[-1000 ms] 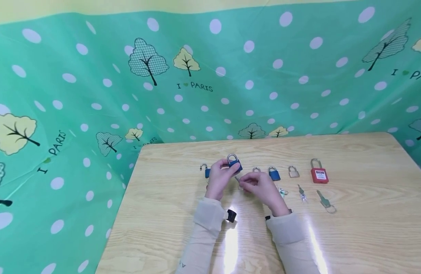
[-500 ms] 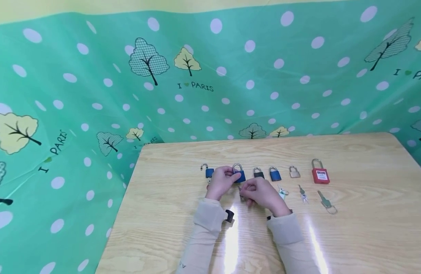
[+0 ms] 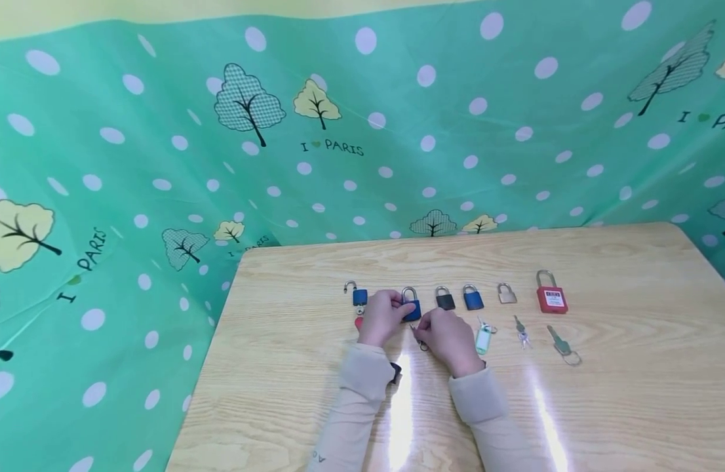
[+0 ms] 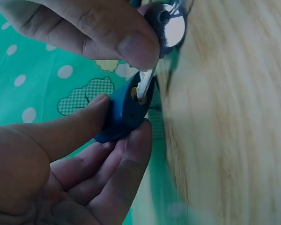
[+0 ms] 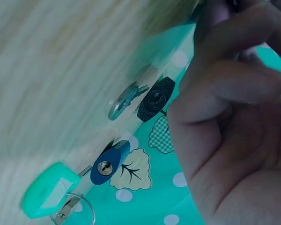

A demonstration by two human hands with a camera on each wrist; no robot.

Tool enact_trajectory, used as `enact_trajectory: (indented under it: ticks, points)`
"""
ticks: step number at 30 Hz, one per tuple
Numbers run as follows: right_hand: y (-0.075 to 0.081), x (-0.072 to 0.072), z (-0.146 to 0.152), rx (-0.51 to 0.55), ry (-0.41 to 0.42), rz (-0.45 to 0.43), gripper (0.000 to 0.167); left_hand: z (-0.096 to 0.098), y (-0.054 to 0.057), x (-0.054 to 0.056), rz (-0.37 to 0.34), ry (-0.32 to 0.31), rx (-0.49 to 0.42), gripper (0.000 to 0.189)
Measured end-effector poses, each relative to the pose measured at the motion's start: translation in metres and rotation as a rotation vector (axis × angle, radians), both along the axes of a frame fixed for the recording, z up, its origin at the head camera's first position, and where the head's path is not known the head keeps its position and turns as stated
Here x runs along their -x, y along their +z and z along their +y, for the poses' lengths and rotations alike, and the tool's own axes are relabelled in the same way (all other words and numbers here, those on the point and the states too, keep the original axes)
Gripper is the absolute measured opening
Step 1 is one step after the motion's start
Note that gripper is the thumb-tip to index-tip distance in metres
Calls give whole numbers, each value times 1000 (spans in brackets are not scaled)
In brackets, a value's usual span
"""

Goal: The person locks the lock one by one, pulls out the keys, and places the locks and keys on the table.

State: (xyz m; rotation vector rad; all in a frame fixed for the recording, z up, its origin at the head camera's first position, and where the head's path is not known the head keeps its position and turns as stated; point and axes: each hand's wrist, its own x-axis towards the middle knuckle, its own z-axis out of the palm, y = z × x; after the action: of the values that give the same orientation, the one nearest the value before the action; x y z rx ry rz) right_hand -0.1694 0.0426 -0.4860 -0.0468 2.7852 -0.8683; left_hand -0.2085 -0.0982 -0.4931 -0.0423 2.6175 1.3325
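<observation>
My left hand (image 3: 381, 318) holds a blue padlock (image 3: 412, 311) between thumb and fingers, its steel shackle at the top. In the left wrist view, the padlock's keyhole face (image 4: 134, 105) points up toward a silver key (image 4: 144, 83). The key's tip is at the keyhole; how deep it sits I cannot tell. My right hand (image 3: 451, 337) pinches this key, and a ring hangs from it below the fingers. In the right wrist view, the curled fingers (image 5: 243, 79) show but the pinched key is hidden.
An unlocked blue padlock (image 3: 360, 297) lies left, partly beside my left hand. Rightward in a row are a black padlock (image 3: 445, 301), a blue padlock (image 3: 473, 300), a silver padlock (image 3: 507, 295) and a red padlock (image 3: 552, 300). Below lie a green-tagged key (image 3: 483, 339) and other keys (image 3: 520, 331).
The left hand has brought the blue padlock down toward the front edge. The right hand has moved slightly lower with the key, uncovering the black padlock and the green tag.
</observation>
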Motion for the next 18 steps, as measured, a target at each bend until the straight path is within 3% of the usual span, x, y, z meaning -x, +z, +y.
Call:
enact_trajectory:
  ticks: [2,12,18]
  points:
    - [0,-1,-1,-22,-19,10,16,1,-2,0,21,2,32,19]
    - [2,-4,-3,-62,-53,37,26,4,-6,0,-4,33,125,24]
    - [2,-4,-3,-66,-47,47,26,4,-5,1,-34,42,75,30]
